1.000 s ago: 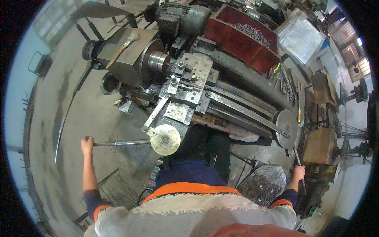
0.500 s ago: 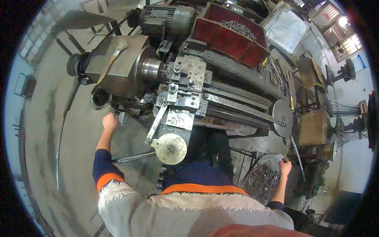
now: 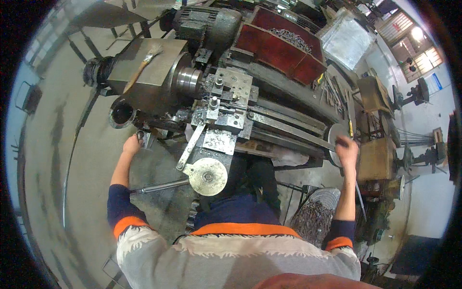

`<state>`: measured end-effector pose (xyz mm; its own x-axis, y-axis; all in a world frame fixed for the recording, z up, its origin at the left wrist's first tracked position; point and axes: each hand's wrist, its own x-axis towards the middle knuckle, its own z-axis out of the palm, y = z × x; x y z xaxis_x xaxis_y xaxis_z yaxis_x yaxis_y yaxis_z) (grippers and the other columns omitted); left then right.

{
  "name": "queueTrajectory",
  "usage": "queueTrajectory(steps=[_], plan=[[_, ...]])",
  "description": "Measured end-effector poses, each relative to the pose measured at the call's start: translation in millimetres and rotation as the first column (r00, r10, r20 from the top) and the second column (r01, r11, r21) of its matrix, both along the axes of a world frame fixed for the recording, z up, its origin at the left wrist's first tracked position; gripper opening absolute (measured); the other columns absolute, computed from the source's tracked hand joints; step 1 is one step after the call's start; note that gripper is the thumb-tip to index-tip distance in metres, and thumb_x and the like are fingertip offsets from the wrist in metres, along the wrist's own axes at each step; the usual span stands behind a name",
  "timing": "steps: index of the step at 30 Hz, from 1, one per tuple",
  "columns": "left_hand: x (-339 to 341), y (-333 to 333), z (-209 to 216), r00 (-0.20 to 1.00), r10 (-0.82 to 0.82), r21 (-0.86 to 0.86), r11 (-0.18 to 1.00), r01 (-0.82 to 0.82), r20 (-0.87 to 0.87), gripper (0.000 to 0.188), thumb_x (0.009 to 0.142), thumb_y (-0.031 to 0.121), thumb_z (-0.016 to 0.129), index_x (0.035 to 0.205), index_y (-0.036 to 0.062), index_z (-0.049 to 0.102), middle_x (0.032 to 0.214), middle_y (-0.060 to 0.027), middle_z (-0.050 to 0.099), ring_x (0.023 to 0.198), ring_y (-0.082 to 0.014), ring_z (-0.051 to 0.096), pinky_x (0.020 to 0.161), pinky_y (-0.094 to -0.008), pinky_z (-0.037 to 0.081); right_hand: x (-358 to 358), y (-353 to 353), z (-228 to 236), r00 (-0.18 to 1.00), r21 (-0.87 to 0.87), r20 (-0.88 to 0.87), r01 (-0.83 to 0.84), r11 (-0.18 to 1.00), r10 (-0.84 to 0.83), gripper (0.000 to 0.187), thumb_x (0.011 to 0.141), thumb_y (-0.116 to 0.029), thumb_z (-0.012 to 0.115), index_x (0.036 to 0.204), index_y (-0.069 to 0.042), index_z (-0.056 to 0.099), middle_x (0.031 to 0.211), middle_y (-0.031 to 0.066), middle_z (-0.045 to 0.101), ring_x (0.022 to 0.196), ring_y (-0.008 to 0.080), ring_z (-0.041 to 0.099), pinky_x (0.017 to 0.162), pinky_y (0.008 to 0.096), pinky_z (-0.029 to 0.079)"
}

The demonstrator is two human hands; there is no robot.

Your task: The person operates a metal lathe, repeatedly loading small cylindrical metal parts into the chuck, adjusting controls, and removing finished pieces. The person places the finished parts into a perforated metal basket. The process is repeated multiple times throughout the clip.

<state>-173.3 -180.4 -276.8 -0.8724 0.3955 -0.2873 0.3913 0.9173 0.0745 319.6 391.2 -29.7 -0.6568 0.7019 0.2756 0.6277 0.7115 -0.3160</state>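
Note:
My left hand (image 3: 131, 144) is closed around a dark lever handle (image 3: 140, 136) below the headstock of a small lathe. My right hand (image 3: 347, 153) is at the round metal disc (image 3: 333, 131) on the right end of the machine, its fingers curled; what they hold, if anything, is hidden. Between my hands stand the metal tool block (image 3: 226, 120), the bright chuck collar (image 3: 188, 80) and a flat bar (image 3: 288, 129) running to the disc. A pale round plate (image 3: 208, 177) with a lever arm (image 3: 191, 147) sits in front of my body.
A wooden-handled brush (image 3: 143, 68) lies on the headstock cover. Behind the bed are a motor (image 3: 207, 24) and a red bin (image 3: 279, 48) with small metal parts. A basket (image 3: 327, 196) of dark parts stands low at right. Hand tools (image 3: 332, 91) lie at the bed's far right.
My right hand has moved up and away from the parts basket to the disc at the lathe's right end. My left hand stays on the lever handle.

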Motion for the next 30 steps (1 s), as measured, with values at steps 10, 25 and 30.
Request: queueTrajectory(steps=[10,25,30], plan=[[23.8,-139.8,221.9,0.716,0.342,0.354,0.925,-0.141,-0.608,0.025,0.085,0.024,0.053,0.102,0.0064,0.058,0.091,-0.0148,0.063,0.084,-0.0319,0.059,0.069,-0.0412,0.047,-330.1,-165.6,65.8,0.599,-0.307,-0.09,-0.777,0.55,0.796,0.038,0.058,-0.017,0.056,0.093,-0.008,0.068,0.085,0.0172,0.065,0.078,0.0273,0.063,0.076,0.0327,0.048],[167.2,-66.8,212.3,0.629,0.681,0.307,0.732,-0.608,-0.375,0.046,0.074,0.05,0.058,0.08,0.0045,0.059,0.078,-0.0176,0.063,0.077,-0.0352,0.062,0.067,-0.045,0.048,-377.6,-183.2,26.7,0.586,-0.305,0.125,-0.745,0.593,0.8,0.021,0.057,-0.018,0.062,0.064,0.002,0.063,0.07,0.0213,0.061,0.067,0.0349,0.062,0.065,0.0398,0.05],[160.6,-54.2,234.8,0.784,0.44,0.228,0.898,-0.377,-0.438,0.038,0.076,0.038,0.062,0.082,0.0003,0.059,0.075,-0.0183,0.063,0.074,-0.0314,0.063,0.066,-0.0405,0.049,-351.8,-176.7,57.9,0.562,-0.15,-0.083,-0.823,0.547,0.823,0.023,0.055,-0.018,0.06,0.071,-0.003,0.067,0.075,0.0171,0.064,0.073,0.0314,0.062,0.071,0.0353,0.049]])
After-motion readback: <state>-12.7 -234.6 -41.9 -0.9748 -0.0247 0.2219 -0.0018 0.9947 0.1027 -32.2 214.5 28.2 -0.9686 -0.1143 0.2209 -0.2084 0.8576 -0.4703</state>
